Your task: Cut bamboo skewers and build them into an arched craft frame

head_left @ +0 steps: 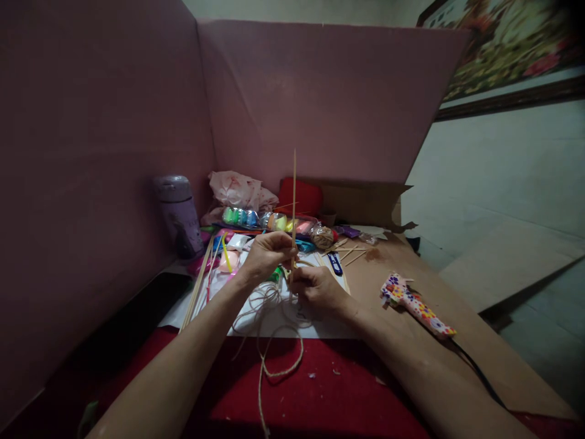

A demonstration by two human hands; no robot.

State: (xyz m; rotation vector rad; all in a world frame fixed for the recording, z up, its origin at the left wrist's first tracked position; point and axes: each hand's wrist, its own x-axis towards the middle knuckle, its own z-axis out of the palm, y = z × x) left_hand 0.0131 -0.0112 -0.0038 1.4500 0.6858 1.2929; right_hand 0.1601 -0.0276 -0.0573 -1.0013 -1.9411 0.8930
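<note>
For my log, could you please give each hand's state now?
Left hand: closed, pinching the bamboo stick.
Right hand: closed on its lower end, by the twine.

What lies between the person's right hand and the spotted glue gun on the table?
Only bare brown cardboard, seen in the head view. The right hand, with the left hand, holds an upright skewer; the glue gun lies apart.

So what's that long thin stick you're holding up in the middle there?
The stick is a slim, pale skewer, wood or bamboo by its look, straight, bare in its upper length and tapering to a fine tip. It stands nearly upright. The left hand pinches it low down; the right hand curls at its foot, where pale twine gathers. Whether the twine is wound on it cannot be told.
</note>
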